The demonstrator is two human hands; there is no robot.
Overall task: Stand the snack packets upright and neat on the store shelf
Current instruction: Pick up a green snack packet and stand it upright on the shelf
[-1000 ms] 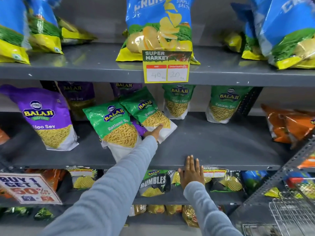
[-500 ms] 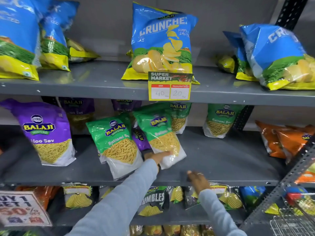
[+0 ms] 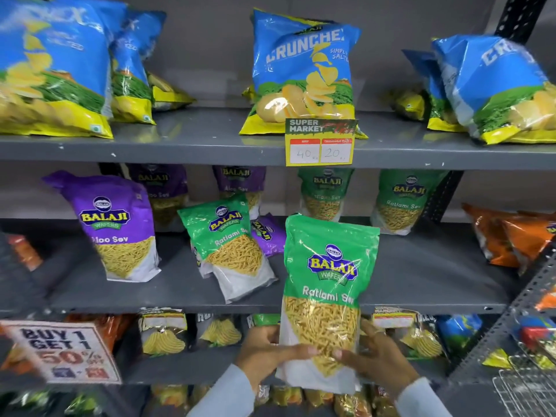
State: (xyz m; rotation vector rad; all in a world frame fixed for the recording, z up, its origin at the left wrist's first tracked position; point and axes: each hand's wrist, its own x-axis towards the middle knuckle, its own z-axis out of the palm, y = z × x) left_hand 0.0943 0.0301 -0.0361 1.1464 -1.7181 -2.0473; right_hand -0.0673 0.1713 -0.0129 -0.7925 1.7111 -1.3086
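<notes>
From the head camera, the person holds a green packet [image 3: 326, 296] upright in front of the middle shelf [image 3: 421, 284], clear of the shelf board, with both hands clasped round its lower end. The left hand [image 3: 264, 352] wraps the bottom left edge with the thumb across the front, and the right hand [image 3: 377, 361] mirrors it on the other side; holding it low at both edges keeps the packet straight and its label facing out, probably so its base can be set down flat. The open stretch of shelf just behind and to the right of it looks like the place meant for it. To the left, another green packet [image 3: 231, 248] leans back and sideways against a small purple packet [image 3: 267, 234] lying behind it, so those two seem not yet tidied. Further left, a purple packet [image 3: 115, 227] stands but tilts. At the back, two green packets [image 3: 326, 192] stand upright against the wall. On the top shelf, blue bags [image 3: 304, 73] rest on their bases.
</notes>
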